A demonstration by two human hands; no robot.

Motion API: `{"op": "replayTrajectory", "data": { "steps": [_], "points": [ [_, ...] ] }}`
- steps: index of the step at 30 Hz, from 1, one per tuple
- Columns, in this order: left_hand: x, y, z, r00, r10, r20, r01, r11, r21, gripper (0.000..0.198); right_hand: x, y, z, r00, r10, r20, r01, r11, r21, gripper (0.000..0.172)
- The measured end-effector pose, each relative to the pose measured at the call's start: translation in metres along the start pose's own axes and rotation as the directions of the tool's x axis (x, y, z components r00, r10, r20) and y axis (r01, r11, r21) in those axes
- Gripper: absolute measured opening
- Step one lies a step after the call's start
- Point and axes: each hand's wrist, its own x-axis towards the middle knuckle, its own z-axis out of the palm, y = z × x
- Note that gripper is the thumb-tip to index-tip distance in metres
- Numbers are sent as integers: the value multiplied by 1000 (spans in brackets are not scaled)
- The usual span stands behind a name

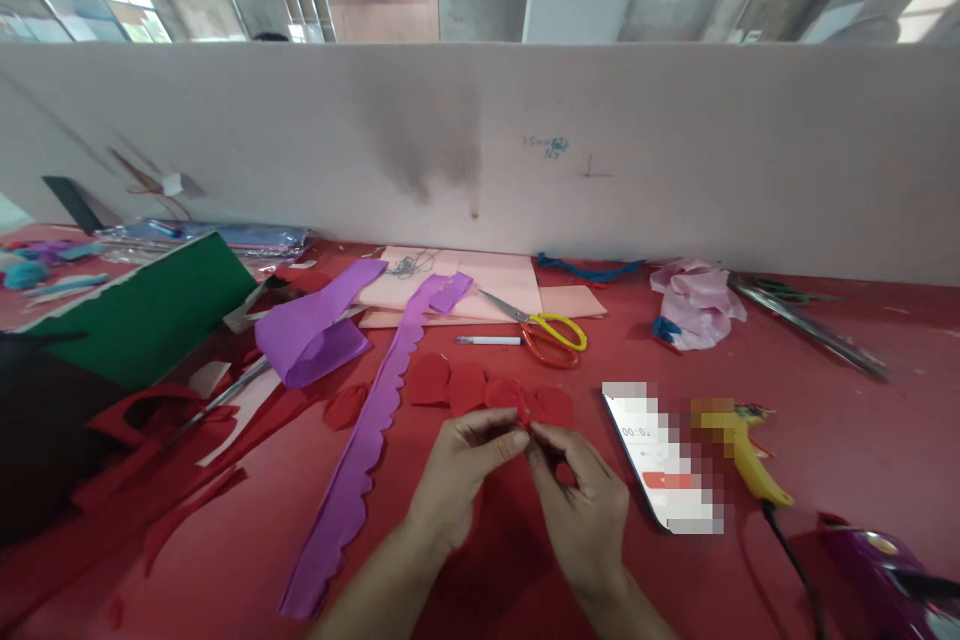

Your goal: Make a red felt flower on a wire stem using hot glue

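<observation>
My left hand (463,480) and my right hand (581,500) meet over the red table, both pinching a small red felt piece (525,417) between thumbs and fingertips. Just beyond them lies a row of red felt petals (469,386). A long purple scalloped strip (360,465) runs along the table to the left of my left hand. A phone (664,460) lies flat to the right of my right hand.
Yellow-handled scissors (551,335) and a white pen (489,341) lie beyond the petals. A yellow glue gun (746,455) rests right of the phone. Green felt (146,315), folded purple felt (311,330), pink sheets (495,285) and red scraps (195,440) cover the left. A partition wall (480,150) stands behind.
</observation>
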Motion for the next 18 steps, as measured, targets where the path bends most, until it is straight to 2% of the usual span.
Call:
{"op": "replayTrajectory", "data": {
  "steps": [6, 9, 13, 18],
  "points": [
    [5, 1, -6, 997, -68, 22, 70, 992, -108, 19, -2, -1, 4, 999, 4, 35, -5, 999, 38, 9],
    [6, 1, -7, 998, -37, 59, 44, 993, -112, 15, -2, -3, 5, 997, 44, 64, -51, 993, 105, 9],
    [6, 0, -8, 996, 10, 84, -1, 994, -108, 13, -1, -4, 5, 972, 186, 141, -217, 945, 245, 10],
    [8, -1, -9, 987, -26, 157, 49, 988, -145, 16, 4, -4, 5, 917, 338, 214, -399, 807, 435, 9]
  ]
}}
